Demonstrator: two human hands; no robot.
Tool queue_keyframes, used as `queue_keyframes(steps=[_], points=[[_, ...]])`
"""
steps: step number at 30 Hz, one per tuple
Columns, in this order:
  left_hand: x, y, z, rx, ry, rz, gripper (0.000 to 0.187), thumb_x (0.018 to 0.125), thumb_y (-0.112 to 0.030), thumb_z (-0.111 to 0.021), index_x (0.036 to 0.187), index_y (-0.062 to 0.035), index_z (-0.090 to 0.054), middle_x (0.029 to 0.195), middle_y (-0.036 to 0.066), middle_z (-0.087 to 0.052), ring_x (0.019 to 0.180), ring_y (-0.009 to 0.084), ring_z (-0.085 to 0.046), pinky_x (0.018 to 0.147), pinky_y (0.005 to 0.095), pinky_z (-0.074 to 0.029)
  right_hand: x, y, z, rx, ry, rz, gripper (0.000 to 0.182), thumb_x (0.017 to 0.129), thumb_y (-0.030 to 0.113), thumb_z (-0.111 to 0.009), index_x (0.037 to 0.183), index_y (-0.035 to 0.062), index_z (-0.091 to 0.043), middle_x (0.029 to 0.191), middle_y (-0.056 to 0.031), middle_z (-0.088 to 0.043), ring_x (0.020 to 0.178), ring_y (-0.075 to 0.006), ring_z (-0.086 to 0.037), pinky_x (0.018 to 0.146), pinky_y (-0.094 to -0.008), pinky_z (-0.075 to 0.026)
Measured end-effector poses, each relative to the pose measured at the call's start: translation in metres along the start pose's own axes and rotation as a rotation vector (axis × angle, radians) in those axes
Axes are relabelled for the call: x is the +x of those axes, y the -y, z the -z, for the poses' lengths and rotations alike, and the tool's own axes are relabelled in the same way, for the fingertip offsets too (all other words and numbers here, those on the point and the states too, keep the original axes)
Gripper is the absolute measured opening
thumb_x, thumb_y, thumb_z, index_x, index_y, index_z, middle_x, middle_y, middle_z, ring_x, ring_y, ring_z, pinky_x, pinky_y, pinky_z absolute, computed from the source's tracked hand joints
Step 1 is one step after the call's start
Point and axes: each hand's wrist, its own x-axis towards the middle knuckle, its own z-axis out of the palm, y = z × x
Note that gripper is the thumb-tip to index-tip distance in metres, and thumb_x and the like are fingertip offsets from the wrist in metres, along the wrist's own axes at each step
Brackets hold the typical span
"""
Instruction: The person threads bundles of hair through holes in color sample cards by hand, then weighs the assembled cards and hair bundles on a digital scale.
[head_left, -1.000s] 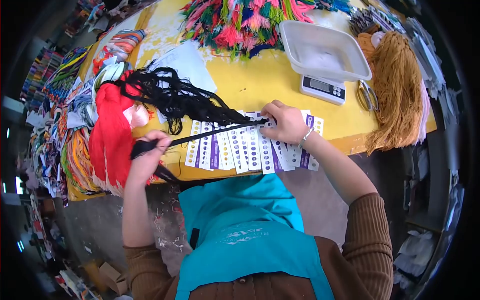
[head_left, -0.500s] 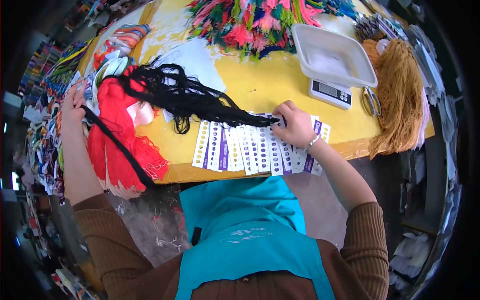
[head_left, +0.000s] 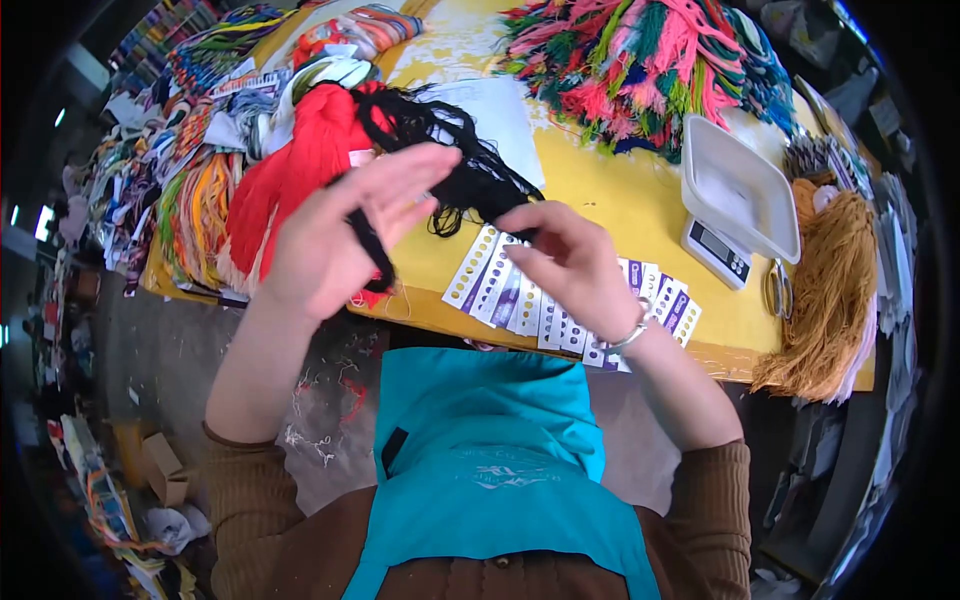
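A tangled skein of black thread point(head_left: 485, 195) lies across the table. My right hand point(head_left: 578, 265) has its fingers curled around the near end of this skein, above the cards. In front of the red skein point(head_left: 275, 205), my left hand point(head_left: 320, 235) is raised with its fingers stretched forward. A thick black strand point(head_left: 372, 250) runs through that hand and hangs down below it; the exact grip is partly hidden. Under my right hand a row of white and purple cards point(head_left: 476, 275) with punched holes is fanned along the table's front edge.
A white tray point(head_left: 735, 190) sits on a digital scale point(head_left: 718, 250) at right, beside scissors point(head_left: 778, 290) and a brown skein point(head_left: 830, 290). Pink and green bundles point(head_left: 640, 75) lie at the back. Multicoloured thread bundles point(head_left: 195, 215) crowd the left end.
My left hand has moved right and inward from the far left, bringing the black strand along. My right hand stays near the skein's end, its fingers more arched. The view has shifted left.
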Motion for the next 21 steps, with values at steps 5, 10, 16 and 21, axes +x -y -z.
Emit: queue_keyframes(steps=[5, 10, 16, 21], points=[[-0.014, 0.019, -0.016, 0.416, 0.120, -0.080, 0.054, 0.106, -0.033, -0.031, 0.145, 0.0047, -0.033, 0.148, 0.014, -0.039, 0.138, 0.0212, -0.035, 0.113, 0.0343, -0.025, 0.010, 0.032, -0.059, 0.472, 0.129, -0.034, 0.023, 0.088, 0.010, -0.070, 0.107, 0.0015, -0.063, 0.087, 0.0018, -0.064, 0.065, -0.0013, -0.051, 0.057, -0.0175, -0.041], [-0.029, 0.022, -0.005, 0.586, 0.103, -0.100, 0.056, 0.106, -0.035, -0.029, 0.145, 0.0057, -0.033, 0.147, 0.017, -0.040, 0.136, 0.0228, -0.038, 0.112, 0.0353, -0.028, 0.001, 0.037, -0.072, 0.687, 0.117, -0.175, 0.014, 0.090, 0.010, -0.067, 0.102, 0.0033, -0.064, 0.080, 0.0020, -0.062, 0.061, -0.0029, -0.053, 0.049, -0.0165, -0.036], [-0.030, 0.027, -0.002, 0.501, 0.085, -0.085, 0.054, 0.107, -0.034, -0.030, 0.141, 0.0071, -0.039, 0.142, 0.017, -0.046, 0.129, 0.0220, -0.044, 0.109, 0.0344, -0.033, 0.001, 0.025, -0.081, 0.847, 0.043, -0.249, 0.005, 0.089, 0.008, -0.065, 0.093, 0.0046, -0.064, 0.078, 0.0017, -0.063, 0.057, -0.0030, -0.053, 0.047, -0.0184, -0.036], [-0.034, 0.029, 0.002, 0.032, 0.020, -0.037, 0.052, 0.105, -0.035, -0.038, 0.132, 0.0075, -0.050, 0.130, 0.010, -0.053, 0.102, 0.0109, -0.052, 0.096, 0.0296, -0.041, 0.007, 0.025, -0.073, 0.962, 0.025, -0.254, 0.002, 0.092, 0.008, -0.060, 0.091, 0.0071, -0.061, 0.076, -0.0001, -0.065, 0.050, -0.0037, -0.050, 0.043, -0.0182, -0.031]])
